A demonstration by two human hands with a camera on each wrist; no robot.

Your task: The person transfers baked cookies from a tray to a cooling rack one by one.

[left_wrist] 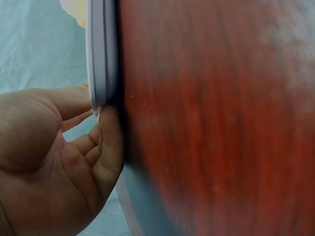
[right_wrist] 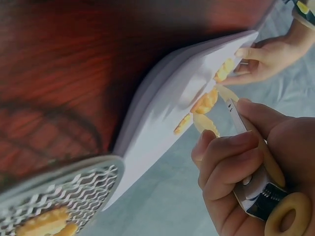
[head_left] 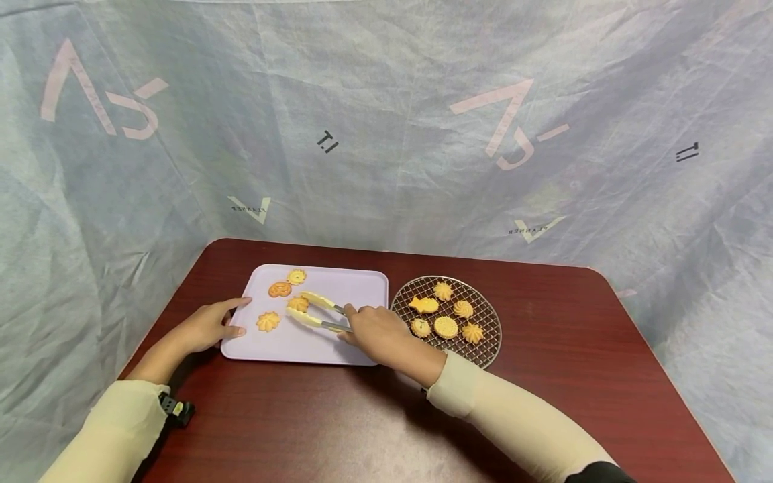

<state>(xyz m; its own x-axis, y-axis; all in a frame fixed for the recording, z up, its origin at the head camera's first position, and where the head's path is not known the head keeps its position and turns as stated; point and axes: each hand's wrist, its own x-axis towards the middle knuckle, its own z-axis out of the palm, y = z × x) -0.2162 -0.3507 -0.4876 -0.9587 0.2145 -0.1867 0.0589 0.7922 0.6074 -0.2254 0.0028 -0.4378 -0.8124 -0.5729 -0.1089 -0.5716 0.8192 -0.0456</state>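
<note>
My left hand [head_left: 208, 326] holds the left rim of a pale lilac tray [head_left: 347, 282]; in the left wrist view the thumb lies over the rim and curled fingers [left_wrist: 109, 140] meet it from below. My right hand [head_left: 386, 341] grips metal tongs [head_left: 306, 318] with cream tips and a ring at the handle end [right_wrist: 290, 216]. The tong tips stand apart on either side of a flower-shaped cookie [head_left: 297, 304] on the tray. Around it lie another flower-shaped cookie [head_left: 268, 321], a browner round cookie [head_left: 280, 289] and a scalloped one [head_left: 296, 276].
Right of the tray stands a round wire rack [head_left: 498, 330] bearing several cookies, among them a fish-shaped cookie [head_left: 424, 305] and an oval cookie [head_left: 445, 327]. My right forearm crosses the rack's near edge. A grey cloth [head_left: 386, 134] hangs behind the dark red wooden table [head_left: 338, 422].
</note>
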